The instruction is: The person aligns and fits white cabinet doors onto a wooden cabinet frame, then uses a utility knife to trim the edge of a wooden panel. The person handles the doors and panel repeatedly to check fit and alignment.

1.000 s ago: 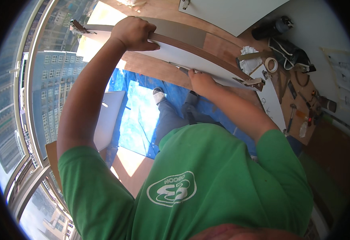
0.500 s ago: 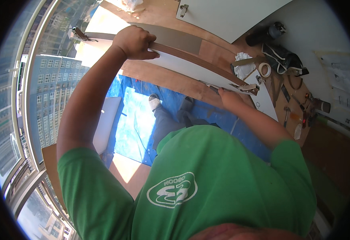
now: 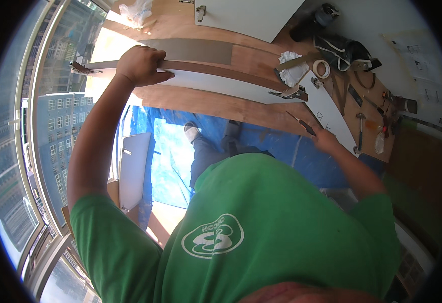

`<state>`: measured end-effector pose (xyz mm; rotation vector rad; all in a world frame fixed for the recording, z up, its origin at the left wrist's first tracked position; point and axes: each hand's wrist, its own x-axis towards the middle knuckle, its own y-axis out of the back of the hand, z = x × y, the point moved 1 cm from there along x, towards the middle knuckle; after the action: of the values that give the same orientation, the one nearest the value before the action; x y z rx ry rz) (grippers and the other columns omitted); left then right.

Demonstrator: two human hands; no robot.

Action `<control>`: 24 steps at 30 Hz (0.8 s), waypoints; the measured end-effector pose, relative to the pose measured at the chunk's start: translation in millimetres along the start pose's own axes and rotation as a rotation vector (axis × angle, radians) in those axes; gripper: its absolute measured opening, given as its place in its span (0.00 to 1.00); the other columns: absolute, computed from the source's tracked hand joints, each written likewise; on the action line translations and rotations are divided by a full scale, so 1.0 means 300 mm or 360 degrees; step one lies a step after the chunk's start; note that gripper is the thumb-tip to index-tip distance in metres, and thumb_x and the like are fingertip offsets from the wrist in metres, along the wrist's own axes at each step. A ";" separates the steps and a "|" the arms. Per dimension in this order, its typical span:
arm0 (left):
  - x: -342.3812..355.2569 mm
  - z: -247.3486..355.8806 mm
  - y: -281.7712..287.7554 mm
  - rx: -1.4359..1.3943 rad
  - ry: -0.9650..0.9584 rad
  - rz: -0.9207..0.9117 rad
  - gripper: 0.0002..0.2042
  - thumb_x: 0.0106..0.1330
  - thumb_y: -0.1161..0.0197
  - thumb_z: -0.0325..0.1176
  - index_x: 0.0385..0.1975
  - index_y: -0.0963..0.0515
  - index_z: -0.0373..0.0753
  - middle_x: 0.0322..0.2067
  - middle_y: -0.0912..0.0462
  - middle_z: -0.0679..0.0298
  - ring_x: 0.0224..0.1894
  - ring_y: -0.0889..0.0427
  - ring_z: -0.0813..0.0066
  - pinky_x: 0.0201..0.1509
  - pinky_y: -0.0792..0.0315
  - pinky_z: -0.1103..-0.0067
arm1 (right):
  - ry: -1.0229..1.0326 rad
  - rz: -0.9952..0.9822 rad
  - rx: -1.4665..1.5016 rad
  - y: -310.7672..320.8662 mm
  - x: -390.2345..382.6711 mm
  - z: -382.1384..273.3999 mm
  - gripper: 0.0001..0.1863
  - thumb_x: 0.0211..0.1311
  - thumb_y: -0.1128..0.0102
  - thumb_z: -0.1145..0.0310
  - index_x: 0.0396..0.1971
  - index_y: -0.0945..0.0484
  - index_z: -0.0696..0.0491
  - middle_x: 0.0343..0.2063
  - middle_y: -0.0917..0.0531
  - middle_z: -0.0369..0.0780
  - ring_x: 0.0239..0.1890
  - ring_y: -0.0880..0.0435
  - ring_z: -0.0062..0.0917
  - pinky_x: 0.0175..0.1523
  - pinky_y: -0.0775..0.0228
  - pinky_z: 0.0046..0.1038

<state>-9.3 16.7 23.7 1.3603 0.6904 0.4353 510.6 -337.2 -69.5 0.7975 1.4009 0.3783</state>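
On the right of the wooden worktop (image 3: 195,103), a black bag (image 3: 339,50) with pale trim lies near a dark bottle (image 3: 314,22); what either holds cannot be seen. A crumpled clear plastic bag (image 3: 136,12) lies near the far left part of the worktop, its contents too indistinct to tell.

One long panel (image 3: 216,83) is on the worktop in front of the person, brown edge upward and white face toward the body. Two metal hinges show on it: a left hinge (image 3: 79,68) and a right hinge (image 3: 294,93), one near each end. The left hand (image 3: 142,66) grasps the brown edge nearer the left end, thumb over the white face and fingers bent over the far side. The right hand (image 3: 324,140) has its fingers closed around the dark handle of one screwdriver-like tool (image 3: 306,128), its thin tip pointing toward the panel but apart from it.

Three other white panels are visible: a far panel (image 3: 251,17), a right panel (image 3: 327,121) and a lower-left panel (image 3: 133,169). One tape roll (image 3: 315,69) and one hammer (image 3: 360,132) lie on the right. Two shoes stand on a blue sheet (image 3: 276,151).
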 end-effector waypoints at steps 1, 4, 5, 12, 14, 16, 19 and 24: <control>-0.002 0.004 0.001 0.0000 -0.0003 0.0002 0.22 0.56 0.27 0.57 0.27 0.20 0.42 0.26 0.15 0.59 0.35 0.14 0.52 0.43 0.21 0.61 | -0.0006 0.0039 0.0174 -0.031 0.009 0.001 0.19 0.70 0.40 0.63 0.55 0.26 0.56 0.40 0.15 0.52 0.45 0.13 0.50 0.50 0.22 0.48; -0.008 0.015 0.002 0.0011 0.0012 0.0006 0.21 0.56 0.27 0.56 0.25 0.21 0.42 0.24 0.17 0.59 0.33 0.16 0.53 0.44 0.23 0.62 | -0.0074 0.0152 0.0547 -0.142 0.066 -0.003 0.18 0.72 0.41 0.60 0.53 0.26 0.55 0.38 0.15 0.50 0.43 0.14 0.51 0.48 0.24 0.49; -0.013 0.020 0.000 0.0023 0.0026 -0.0010 0.21 0.56 0.27 0.56 0.25 0.21 0.43 0.24 0.17 0.60 0.33 0.16 0.54 0.44 0.23 0.63 | -0.0049 0.0229 0.0622 -0.188 0.094 -0.012 0.18 0.72 0.41 0.60 0.53 0.27 0.55 0.37 0.16 0.50 0.43 0.15 0.51 0.48 0.25 0.49; -0.055 0.052 0.002 -0.0001 0.0029 -0.0057 0.19 0.55 0.25 0.54 0.24 0.21 0.44 0.24 0.18 0.62 0.35 0.15 0.58 0.46 0.23 0.64 | 0.0147 0.1040 0.0745 -0.406 0.219 -0.033 0.15 0.73 0.42 0.62 0.52 0.26 0.53 0.33 0.18 0.46 0.37 0.16 0.44 0.45 0.26 0.44; -0.055 0.054 0.008 -0.0051 0.0069 -0.0080 0.19 0.55 0.25 0.54 0.24 0.20 0.44 0.24 0.18 0.62 0.35 0.15 0.58 0.45 0.22 0.64 | 0.0077 0.0853 0.0838 -0.403 0.185 -0.008 0.14 0.69 0.41 0.64 0.50 0.25 0.52 0.35 0.17 0.49 0.41 0.16 0.49 0.46 0.26 0.47; -0.038 0.052 0.013 0.0004 0.0056 -0.0045 0.19 0.55 0.25 0.54 0.25 0.20 0.44 0.24 0.18 0.63 0.34 0.15 0.58 0.43 0.22 0.64 | -0.0023 0.0614 0.0853 -0.366 0.118 0.024 0.13 0.65 0.40 0.65 0.48 0.25 0.52 0.36 0.17 0.50 0.42 0.16 0.51 0.46 0.25 0.48; -0.010 0.042 0.014 0.0050 0.0063 -0.0047 0.19 0.55 0.25 0.54 0.25 0.19 0.44 0.24 0.18 0.63 0.33 0.15 0.58 0.42 0.22 0.64 | 0.0000 0.0330 0.0757 -0.265 0.024 0.045 0.13 0.64 0.40 0.66 0.46 0.25 0.52 0.36 0.17 0.51 0.41 0.16 0.51 0.45 0.26 0.48; 0.009 0.023 0.007 0.0051 0.0040 -0.0003 0.20 0.55 0.25 0.54 0.25 0.20 0.43 0.23 0.18 0.62 0.32 0.15 0.57 0.41 0.21 0.63 | 0.0504 0.0208 0.0505 -0.135 0.072 -0.105 0.10 0.69 0.41 0.65 0.44 0.25 0.53 0.38 0.17 0.51 0.40 0.16 0.51 0.45 0.25 0.50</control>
<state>-2.4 13.7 25.6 1.3863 0.7221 0.4424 475.2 -342.4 -112.3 1.1285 1.7359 0.4011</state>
